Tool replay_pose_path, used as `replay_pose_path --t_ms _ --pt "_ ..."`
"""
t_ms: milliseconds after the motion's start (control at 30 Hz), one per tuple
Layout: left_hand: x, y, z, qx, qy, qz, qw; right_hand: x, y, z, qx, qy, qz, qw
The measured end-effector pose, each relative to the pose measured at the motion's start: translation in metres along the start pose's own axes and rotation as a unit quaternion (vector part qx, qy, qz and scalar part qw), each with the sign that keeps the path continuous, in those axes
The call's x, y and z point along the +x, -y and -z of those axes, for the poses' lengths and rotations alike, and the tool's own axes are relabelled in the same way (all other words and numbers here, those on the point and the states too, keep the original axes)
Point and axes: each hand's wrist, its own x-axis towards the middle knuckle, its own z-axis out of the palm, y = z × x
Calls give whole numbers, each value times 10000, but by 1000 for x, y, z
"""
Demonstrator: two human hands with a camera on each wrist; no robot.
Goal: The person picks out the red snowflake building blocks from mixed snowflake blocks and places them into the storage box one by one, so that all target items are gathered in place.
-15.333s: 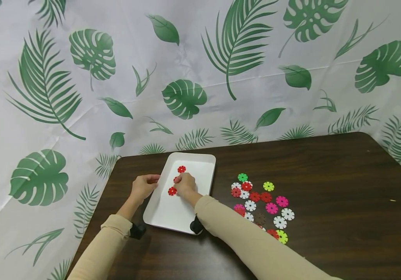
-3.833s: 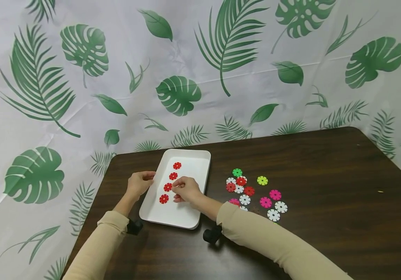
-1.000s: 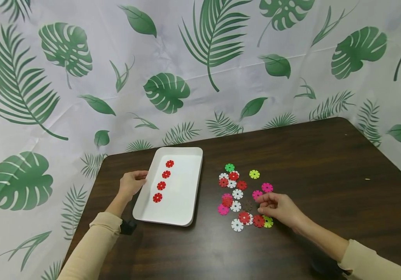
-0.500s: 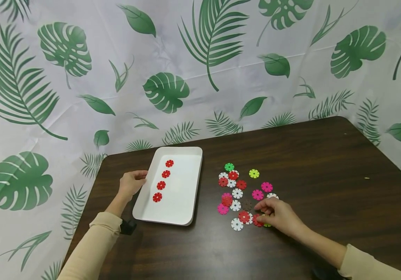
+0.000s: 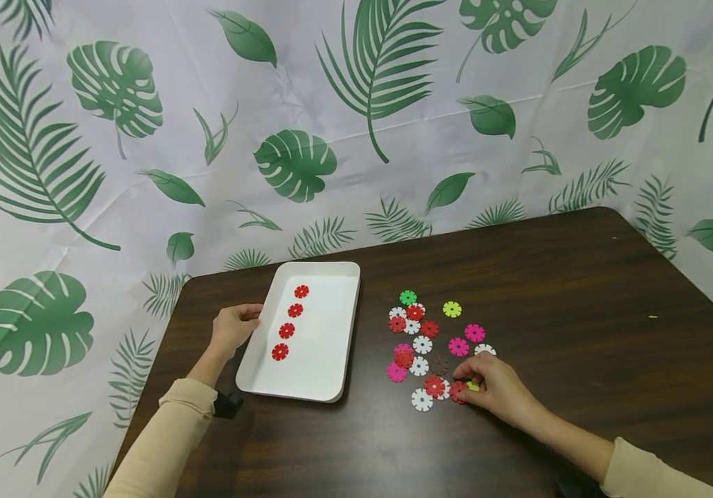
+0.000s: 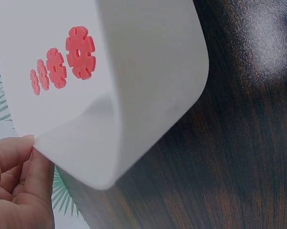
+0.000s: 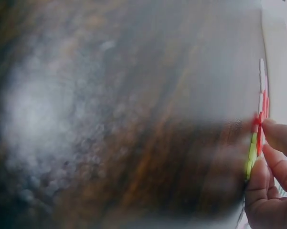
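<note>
Four red notched discs [image 5: 286, 330] lie in a row inside a white tray [image 5: 330, 398], just to the right of my left grip [image 5: 234, 328], which pinches the tray's near-left rim between thumb and fingers. My right grip [image 5: 496, 387], well apart to the right, has its thumb and fingertips curled round a loose red disc [image 5: 458, 394] at tabletop [image 5: 555, 290] level; my right-wrist view shows that disc nearly edge-on. A yellow-green disc [image 5: 473, 386] lies partly hidden under this grip. To its left I see a red disc overlapping a white one, with another white disc [image 5: 421, 400] beside them; just off its fingertips is a brown disc [image 5: 440, 364]. Beyond it are two pink discs [image 5: 466, 339], and farther off to the left, a green disc [image 5: 408, 297].
</note>
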Motion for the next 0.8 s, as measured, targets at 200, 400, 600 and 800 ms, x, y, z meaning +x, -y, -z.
replay_pose_path --t_ms 200,400,600,800 --pt "0 0 0 -26 17 59 10000 -1 -1 -2 -150 -89 230 9996" --pt "0 -1 0 -58 21 83 9999 0 -1 -1 -122 -79 208 9997" --pt "-1 -1 0 -30 11 68 10000 0 1 1 55 80 51 9999" --pt "-1 -1 -1 -23 0 64 10000 -1 1 0 210 93 26 9997"
